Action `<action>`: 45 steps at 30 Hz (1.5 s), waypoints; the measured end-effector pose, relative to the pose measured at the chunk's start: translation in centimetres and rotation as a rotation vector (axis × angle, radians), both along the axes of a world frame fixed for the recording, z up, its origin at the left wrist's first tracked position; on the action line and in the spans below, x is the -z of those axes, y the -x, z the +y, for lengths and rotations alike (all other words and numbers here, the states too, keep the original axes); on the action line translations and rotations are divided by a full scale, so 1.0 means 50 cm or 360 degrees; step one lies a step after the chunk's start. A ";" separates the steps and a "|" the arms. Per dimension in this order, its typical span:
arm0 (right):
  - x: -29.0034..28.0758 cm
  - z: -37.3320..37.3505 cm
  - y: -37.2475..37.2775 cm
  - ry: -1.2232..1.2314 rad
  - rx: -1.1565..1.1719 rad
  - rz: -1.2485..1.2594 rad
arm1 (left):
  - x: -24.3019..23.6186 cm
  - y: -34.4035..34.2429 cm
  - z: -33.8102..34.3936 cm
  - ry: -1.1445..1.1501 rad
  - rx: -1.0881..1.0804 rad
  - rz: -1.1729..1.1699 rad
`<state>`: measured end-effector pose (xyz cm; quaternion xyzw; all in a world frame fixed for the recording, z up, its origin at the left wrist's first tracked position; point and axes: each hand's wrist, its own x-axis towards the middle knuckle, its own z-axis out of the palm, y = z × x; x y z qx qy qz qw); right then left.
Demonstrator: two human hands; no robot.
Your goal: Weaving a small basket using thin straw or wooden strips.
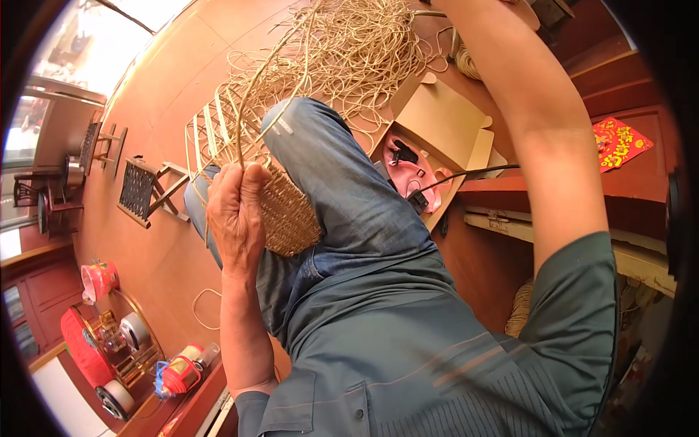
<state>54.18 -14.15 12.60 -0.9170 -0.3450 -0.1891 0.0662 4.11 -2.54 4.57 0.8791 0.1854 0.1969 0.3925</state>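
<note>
A partly woven straw-coloured basket rests between my jeans-clad legs, its side tightly braided and its far part made of loose, upright strands. My left hand is closed at the basket's upper edge, thumb and fingers pinching a cord. That cord rises from the pinch toward the top of the picture. My right arm stretches far up and forward; its hand lies beyond the upper edge, so its fingers are hidden. A large tangled heap of the same cord spreads over the floor ahead of my knee.
An open cardboard box with a pink lining and a black cable stands right of my knee. A folding stool is at left. A red fan-like appliance and a red-and-yellow container stand lower left. A red wooden cabinet borders the right.
</note>
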 end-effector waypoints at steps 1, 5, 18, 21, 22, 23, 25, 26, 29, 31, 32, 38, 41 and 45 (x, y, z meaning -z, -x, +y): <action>0.110 -0.038 0.000 -0.0641 -0.0040 0.0151 | 0.003 -0.003 -0.002 0.0001 0.0005 -0.0017; 0.360 -0.103 0.158 0.0347 -0.0075 0.0824 | -0.005 0.029 0.013 -0.0004 -0.0072 0.0067; 0.888 -0.623 0.645 0.0232 0.0321 0.1155 | 0.004 0.013 0.001 0.0153 0.0027 0.0037; 0.850 -0.633 0.738 0.0510 0.0434 0.1716 | 0.004 0.021 0.005 0.0196 0.0007 0.0063; 0.855 -0.649 0.759 0.0556 0.0385 0.1740 | 0.004 0.021 0.007 0.0213 0.0006 0.0081; 0.875 -0.670 0.778 0.0547 0.0308 0.1674 | 0.004 0.020 0.008 0.0236 0.0008 0.0095; 0.893 -0.690 0.821 0.0548 0.0207 0.1612 | 0.008 0.019 0.009 0.0224 0.0018 0.0124; 0.892 -0.690 0.840 0.0548 0.0096 0.1546 | 0.009 0.018 0.007 0.0236 0.0004 0.0100; 0.869 -0.654 0.862 0.0642 0.0103 0.1634 | 0.003 0.019 0.008 0.0303 -0.0040 0.0128; 0.886 -0.664 0.874 0.0904 0.0069 0.1566 | 0.003 0.023 0.011 0.0371 -0.0025 0.0135; 0.900 -0.670 0.884 0.0901 0.0076 0.1573 | 0.002 0.022 0.012 0.0360 -0.0016 0.0152; 0.984 -0.664 0.944 0.0671 0.0043 0.1162 | 0.004 0.022 0.011 0.0313 -0.0061 0.0168; 1.003 -0.641 0.951 0.0641 0.0111 0.1070 | 0.005 0.020 0.011 0.0280 -0.0032 0.0177; 1.022 -0.654 0.944 0.0602 0.0126 0.1148 | -0.005 0.016 0.005 0.0262 0.0005 0.0217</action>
